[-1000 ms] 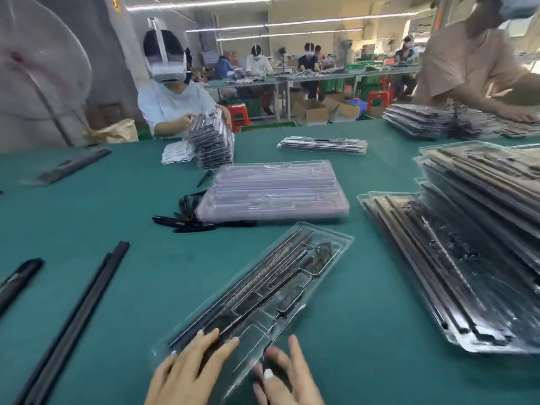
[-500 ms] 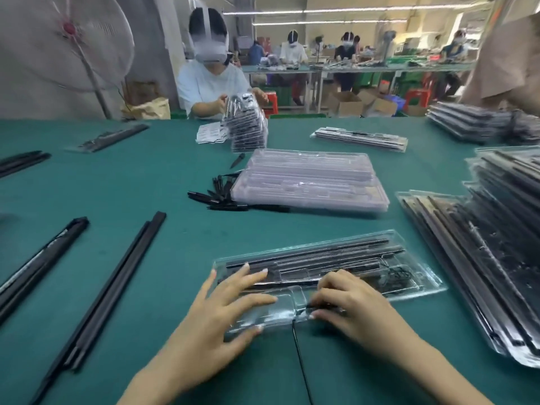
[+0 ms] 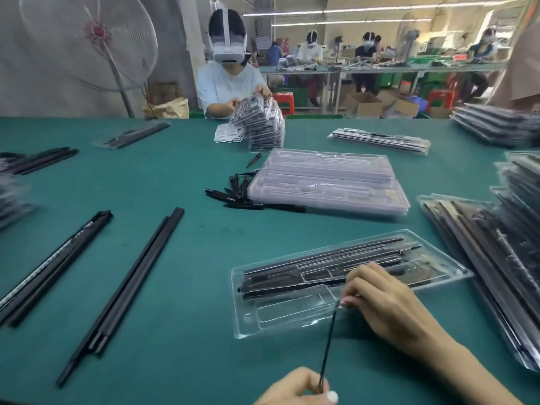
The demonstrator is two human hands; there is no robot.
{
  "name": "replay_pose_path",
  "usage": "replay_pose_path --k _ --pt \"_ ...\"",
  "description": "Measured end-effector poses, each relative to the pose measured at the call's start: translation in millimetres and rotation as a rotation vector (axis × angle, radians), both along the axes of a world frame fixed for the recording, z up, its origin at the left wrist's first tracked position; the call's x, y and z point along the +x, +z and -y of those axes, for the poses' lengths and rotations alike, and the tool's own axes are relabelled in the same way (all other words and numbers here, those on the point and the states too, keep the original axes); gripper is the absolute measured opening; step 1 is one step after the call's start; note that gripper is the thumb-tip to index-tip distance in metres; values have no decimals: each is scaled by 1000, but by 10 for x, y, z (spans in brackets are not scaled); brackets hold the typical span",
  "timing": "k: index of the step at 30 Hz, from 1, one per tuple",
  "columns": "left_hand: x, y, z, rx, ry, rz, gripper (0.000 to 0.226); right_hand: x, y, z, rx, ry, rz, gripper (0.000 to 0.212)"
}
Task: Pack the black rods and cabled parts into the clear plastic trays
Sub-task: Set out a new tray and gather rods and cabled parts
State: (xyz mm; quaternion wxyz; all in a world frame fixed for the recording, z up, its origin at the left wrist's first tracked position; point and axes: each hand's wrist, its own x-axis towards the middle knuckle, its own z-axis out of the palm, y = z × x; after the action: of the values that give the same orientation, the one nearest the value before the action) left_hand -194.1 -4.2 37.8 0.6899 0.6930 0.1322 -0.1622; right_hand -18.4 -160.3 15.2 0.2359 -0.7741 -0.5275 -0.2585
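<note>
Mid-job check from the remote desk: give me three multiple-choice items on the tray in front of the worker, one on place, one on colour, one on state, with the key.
1. Where does the thin black cable run?
A. Between the two hands, near the tray's front edge
B. Across the stack of empty trays
C. Under the fan

2. What colour is the table cover?
A. Red
B. Teal green
C. White

3. How is the near compartment of the clear tray?
A. Full of rods
B. Sealed with a lid
C. Without parts

Key: 1 A, the right hand pinches the cable's upper end at the tray and the left hand pinches its lower end. 2 B, the cloth is teal green all round. 3 C, the green cloth shows through that pocket, while black rods fill the far slots.
</note>
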Motion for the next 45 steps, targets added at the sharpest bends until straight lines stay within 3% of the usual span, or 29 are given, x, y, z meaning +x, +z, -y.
replay_pose_path --k 3,6,9,11,12,16,17,21,23,25,27,32,35,39,41,42,45 --pt "-7 167 -156 -145 -129 -29 32 -22 -2 4 -47 48 57 33" --pt "18 479 -400 -499 -219 -34 25 -30 -42 -6 -122 63 118 32" --pt "59 488 -671 -430 -271 -37 37 17 -38 55 -110 8 125 38" --pt "84 516 -876 -231 -276 -78 51 26 -45 69 -117 -19 140 39" --pt "83 547 -975 -41 -289 -63 53 25 -52 60 -122 -29 146 38" --pt "178 632 -1329 1109 -319 94 12 10 -62 -52 -151 -38 164 35" --pt "234 643 -1364 1291 -309 153 11 -2 -62 -77 -170 -41 176 35" --pt "369 440 -1403 1681 -556 120 25 -66 -51 -127 -215 -76 73 27" --pt "343 297 -1384 1671 -570 61 19 -73 -33 -115 -183 -81 -59 27" --pt "321 211 -1398 1547 -442 12 43 -71 6 -164 -135 -70 -165 28" --pt "320 163 -1341 1452 -277 95 55 -56 64 -314 -117 -33 -209 30" --pt "369 -154 -1010 1394 180 267 43 46 151 -825 -427 114 -338 43" --pt "378 -244 -901 1452 161 228 57 41 131 -954 -496 127 -286 53" --pt "360 -206 -951 1456 78 275 91 33 189 -993 -506 212 -316 44" --pt "346 -289 -1011 1464 74 314 92 4 228 -990 -526 226 -212 37" --pt "348 -334 -1030 1485 73 329 89 -19 228 -998 -527 219 -65 33" --pt "350 -353 -1038 1344 103 346 53 -102 99 -986 -461 181 355 32"
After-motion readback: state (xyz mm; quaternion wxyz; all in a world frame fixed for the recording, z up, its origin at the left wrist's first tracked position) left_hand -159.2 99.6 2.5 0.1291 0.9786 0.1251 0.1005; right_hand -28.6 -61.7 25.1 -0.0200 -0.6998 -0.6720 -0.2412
